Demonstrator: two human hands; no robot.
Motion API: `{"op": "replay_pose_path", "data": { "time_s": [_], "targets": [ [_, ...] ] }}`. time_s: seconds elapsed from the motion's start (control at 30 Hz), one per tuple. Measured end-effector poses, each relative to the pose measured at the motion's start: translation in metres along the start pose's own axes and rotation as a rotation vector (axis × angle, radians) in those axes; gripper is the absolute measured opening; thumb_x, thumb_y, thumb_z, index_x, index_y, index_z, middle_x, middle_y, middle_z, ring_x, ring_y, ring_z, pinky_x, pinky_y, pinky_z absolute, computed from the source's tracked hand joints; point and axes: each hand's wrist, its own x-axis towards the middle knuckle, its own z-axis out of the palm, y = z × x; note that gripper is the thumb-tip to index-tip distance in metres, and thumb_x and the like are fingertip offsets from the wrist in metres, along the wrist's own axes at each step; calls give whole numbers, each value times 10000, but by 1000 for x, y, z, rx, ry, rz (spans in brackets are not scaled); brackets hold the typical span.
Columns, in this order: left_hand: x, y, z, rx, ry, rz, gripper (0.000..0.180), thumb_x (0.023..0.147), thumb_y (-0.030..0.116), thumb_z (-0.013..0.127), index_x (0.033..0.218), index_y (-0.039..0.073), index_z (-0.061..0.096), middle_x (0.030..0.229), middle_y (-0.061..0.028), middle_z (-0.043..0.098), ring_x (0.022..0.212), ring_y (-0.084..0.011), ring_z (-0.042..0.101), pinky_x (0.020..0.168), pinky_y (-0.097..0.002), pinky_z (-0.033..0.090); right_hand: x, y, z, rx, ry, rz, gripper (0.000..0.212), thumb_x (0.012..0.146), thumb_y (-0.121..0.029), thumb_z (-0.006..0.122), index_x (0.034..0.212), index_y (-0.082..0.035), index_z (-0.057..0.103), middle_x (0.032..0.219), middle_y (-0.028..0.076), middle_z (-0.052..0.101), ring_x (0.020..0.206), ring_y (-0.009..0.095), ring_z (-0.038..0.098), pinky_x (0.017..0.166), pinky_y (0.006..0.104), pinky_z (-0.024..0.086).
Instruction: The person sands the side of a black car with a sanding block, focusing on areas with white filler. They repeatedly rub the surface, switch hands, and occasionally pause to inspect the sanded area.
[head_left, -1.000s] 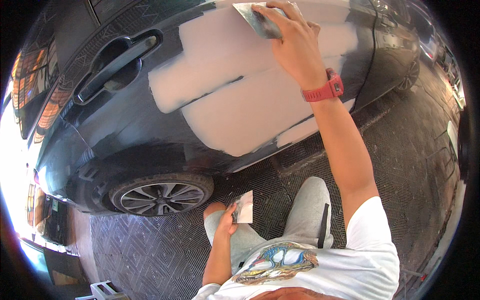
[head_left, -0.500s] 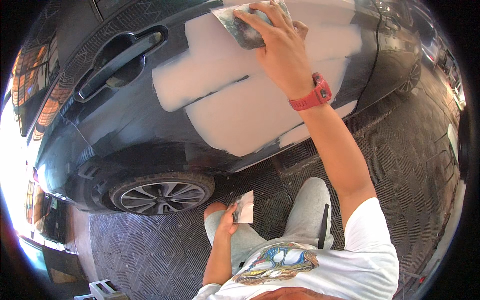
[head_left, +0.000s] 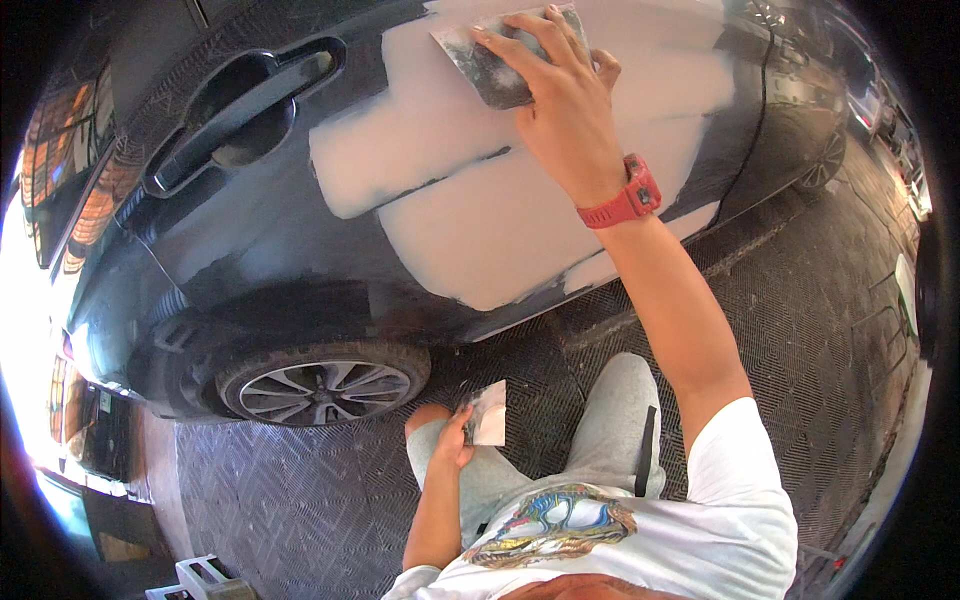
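My right hand [head_left: 570, 110], with a red watch [head_left: 625, 195] on the wrist, reaches up to the side of a dark car. Its fingers lie spread across a thin, flat, dark grey putty spreader [head_left: 492, 68] smeared with pale residue, held against the panel. Under and around it, pale pinkish filler patches [head_left: 470, 220] cover much of the door, with a dark streak [head_left: 440, 178] between two of them. Down by my knee, my left hand [head_left: 456, 438] grips a small flat square plate [head_left: 488, 415], its face pale pink and smudged dark along one side.
A black door handle [head_left: 245, 112] sits left of the filler. Below it is a wheel [head_left: 325, 392] with a silver rim. Dark ribbed matting [head_left: 300, 500] covers the floor. A grey plastic object [head_left: 205, 580] stands at the lower left, and a second car [head_left: 875, 105] is at the far right.
The car has shifted slightly to the right in view. Relative to the panel, my right hand and the spreader have slid a little down and left. My left hand has hardly moved.
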Motion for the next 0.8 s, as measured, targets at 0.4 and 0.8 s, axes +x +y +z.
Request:
{"op": "replay_pose_path", "data": {
  "time_s": [0.4, 0.8],
  "targets": [
    [-6, 4, 3, -15, -37, -11, 399, 1058, 261, 590, 1393, 45, 561, 1308, -122, 678, 1178, -257, 669, 1029, -413, 540, 34, -19, -30, 159, -125, 64, 646, 760, 88, 614, 1356, -158, 644, 1406, 110, 565, 1412, 399, 455, 1081, 581, 337],
    [3, -5, -5, 1, -57, -7, 378, 1069, 259, 578, 1376, 41, 560, 1298, -110, 679, 1155, -247, 680, 1000, -404, 557, -47, -20, -6, 51, -279, -12, 717, 786, -3, 720, 1426, -308, 610, 1404, 1, 552, 1462, 303, 418, 1031, 609, 309]
  ]
}}
